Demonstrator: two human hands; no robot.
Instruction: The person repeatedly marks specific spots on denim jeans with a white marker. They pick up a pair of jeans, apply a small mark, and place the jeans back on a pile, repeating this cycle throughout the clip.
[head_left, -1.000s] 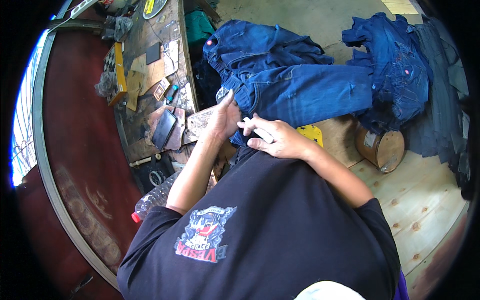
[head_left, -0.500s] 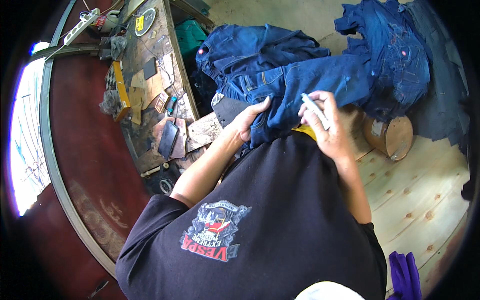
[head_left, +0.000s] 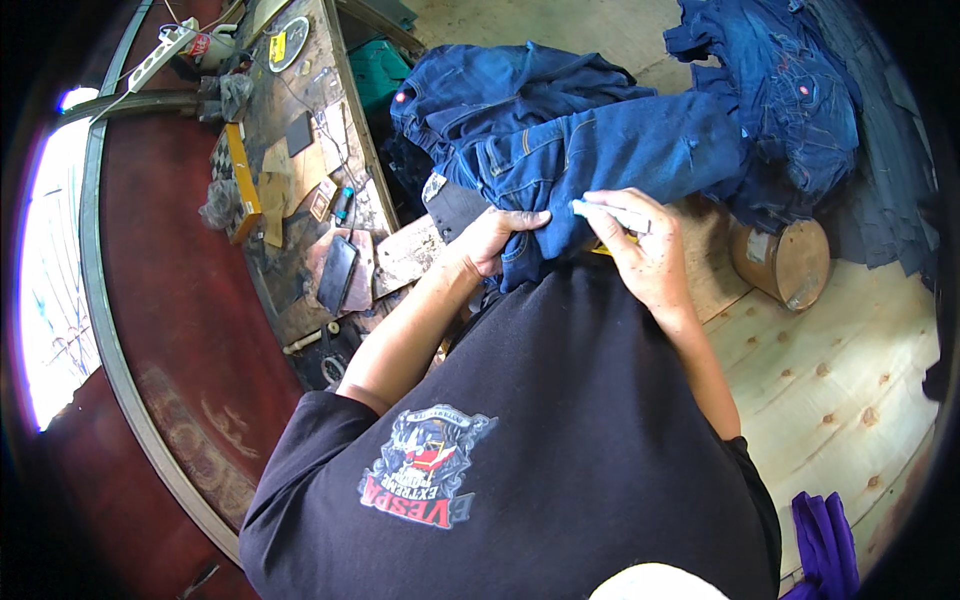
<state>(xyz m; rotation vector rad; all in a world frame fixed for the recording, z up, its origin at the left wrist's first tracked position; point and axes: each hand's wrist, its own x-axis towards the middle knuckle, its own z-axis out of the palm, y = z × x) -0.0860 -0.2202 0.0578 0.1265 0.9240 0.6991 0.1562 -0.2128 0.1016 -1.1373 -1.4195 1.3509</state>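
A pair of blue jeans (head_left: 630, 150) stretches across in front of my lap, with pocket seams in orange-brown stitching. My left hand (head_left: 492, 240) grips the near edge of the jeans, thumb lying on top and the other fingers hidden beneath the cloth. Pinched in my right hand (head_left: 648, 255) is a slim white marker-like pen (head_left: 622, 216) with a pale blue tip. That tip points left, at the denim just right of my left thumb; whether it touches the cloth I cannot tell.
More dark blue denim (head_left: 780, 100) is heaped at the far right. Below it a round brown drum-like object (head_left: 785, 262) lies near pale wooden boards (head_left: 800, 400). To the left runs a cluttered workbench (head_left: 285, 105) with a black phone (head_left: 338, 272). Purple cloth (head_left: 825, 545) sits at lower right.
My right hand has turned the pen and brought its tip left and down toward the denim near my left thumb. The left hand keeps its grip, shifted slightly.
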